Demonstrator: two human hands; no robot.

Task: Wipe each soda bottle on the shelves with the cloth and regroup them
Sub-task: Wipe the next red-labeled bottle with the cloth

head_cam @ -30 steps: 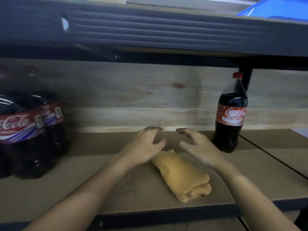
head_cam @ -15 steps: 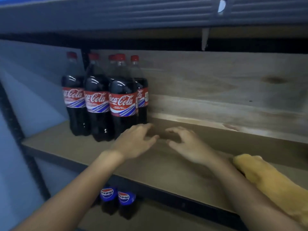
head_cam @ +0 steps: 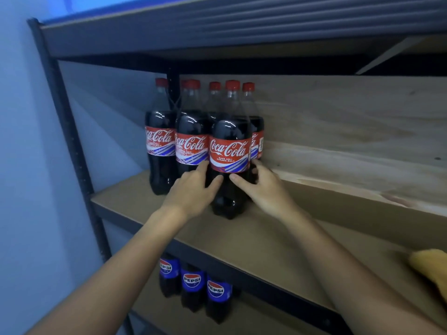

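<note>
While both hands close around the front Coca-Cola bottle [head_cam: 229, 151], the chief risk, as I judge it, lies in how tightly the group is packed: this bottle stands touching its neighbours, so pulling it out at a tilt could rock the bottle just left of it [head_cam: 191, 131] or the one behind on the right [head_cam: 255, 131] and tip them along the shelf board [head_cam: 266, 238]. The left hand [head_cam: 193, 192] curls round the bottle's lower left side, thumb across the dark front below the label; the right hand [head_cam: 263, 189] wraps the lower right side in the same way, so the bottle is gripped from both flanks but low down, below its middle. Held that low, a tall full bottle may lean at the top as it comes free, and smooth plastic could slip through bare fingers. The yellow cloth [head_cam: 430, 272] lies on the same shelf at the far right edge of view, well apart from the hands, so neither hand can wipe until the bottle is carried over or the cloth is fetched. Counted by red caps, 6 Coca-Cola bottles stand upright in the cluster at the left end of the shelf, though the rear ones are partly hidden. On the shelf below, 3 Pepsi bottles [head_cam: 192, 286] show, with more possibly out of sight. I count 1 cloth and 2 hands.
</note>
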